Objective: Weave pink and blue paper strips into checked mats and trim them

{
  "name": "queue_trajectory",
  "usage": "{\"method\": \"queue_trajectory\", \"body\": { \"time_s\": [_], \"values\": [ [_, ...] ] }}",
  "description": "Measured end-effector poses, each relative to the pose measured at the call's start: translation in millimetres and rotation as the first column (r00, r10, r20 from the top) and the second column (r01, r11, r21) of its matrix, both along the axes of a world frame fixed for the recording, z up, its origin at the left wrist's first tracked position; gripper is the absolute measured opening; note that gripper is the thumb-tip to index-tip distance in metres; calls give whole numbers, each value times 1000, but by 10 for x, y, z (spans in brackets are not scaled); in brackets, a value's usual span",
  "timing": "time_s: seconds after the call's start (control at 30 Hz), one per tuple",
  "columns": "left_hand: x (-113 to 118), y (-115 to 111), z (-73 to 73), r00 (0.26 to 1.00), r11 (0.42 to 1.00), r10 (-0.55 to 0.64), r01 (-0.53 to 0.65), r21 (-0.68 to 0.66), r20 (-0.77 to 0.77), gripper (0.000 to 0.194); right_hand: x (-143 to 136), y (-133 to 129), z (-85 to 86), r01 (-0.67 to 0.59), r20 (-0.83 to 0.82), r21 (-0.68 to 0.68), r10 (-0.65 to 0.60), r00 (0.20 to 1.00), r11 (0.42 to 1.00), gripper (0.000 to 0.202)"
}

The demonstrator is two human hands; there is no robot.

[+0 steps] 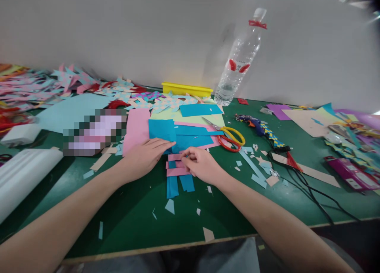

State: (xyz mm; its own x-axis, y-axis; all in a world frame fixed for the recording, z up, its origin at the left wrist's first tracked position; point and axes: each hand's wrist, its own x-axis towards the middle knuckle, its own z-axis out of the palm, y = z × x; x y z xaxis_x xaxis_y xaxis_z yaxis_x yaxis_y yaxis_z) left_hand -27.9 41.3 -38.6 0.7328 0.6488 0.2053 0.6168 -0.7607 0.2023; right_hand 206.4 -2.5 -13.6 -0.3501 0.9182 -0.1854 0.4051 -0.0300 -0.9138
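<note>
Green tabletop: paper scraps scattered around the woven paper
Woven paper: one piece, long axis running away from the person, blue strip ends pointing to the near edge; three pink strips cross it
Right hand: fingertips nearly closed at the pink strips, woven paper to its left
Left hand: laid flat, fingers together, woven paper to its right
Scissors: one pair, right of the woven paper
Bottle: one, beyond it, rightward

no readable text, bottle label print too small to read
</note>
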Motion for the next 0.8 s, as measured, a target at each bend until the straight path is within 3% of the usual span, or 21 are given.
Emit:
{"method": "queue_trajectory", "body": {
  "time_s": [0.3, 0.43, 0.57, 0.8],
  "values": [
    [18, -28, 80, 999, 998, -34, 33, 55, 22, 46, -5, -27, 99, 54, -101, 6, -53, 993, 999, 17],
    [35, -79, 144, 995, 998, -57, 54, 42, 82, 41, 26, 1, 122, 138, -187, 27, -130, 974, 990, 33],
    [65, -137, 207, 988, 991, -119, 113, 71, 99, 34, 50, 57, 123, 119, -213, -45, -125, 969, 992, 47],
    [121, -181, 235, 983, 984, -165, 159, 77, 85, 28, 43, 79, 178, 57, -146, -125, -75, 986, 991, 34]
  ]
}}
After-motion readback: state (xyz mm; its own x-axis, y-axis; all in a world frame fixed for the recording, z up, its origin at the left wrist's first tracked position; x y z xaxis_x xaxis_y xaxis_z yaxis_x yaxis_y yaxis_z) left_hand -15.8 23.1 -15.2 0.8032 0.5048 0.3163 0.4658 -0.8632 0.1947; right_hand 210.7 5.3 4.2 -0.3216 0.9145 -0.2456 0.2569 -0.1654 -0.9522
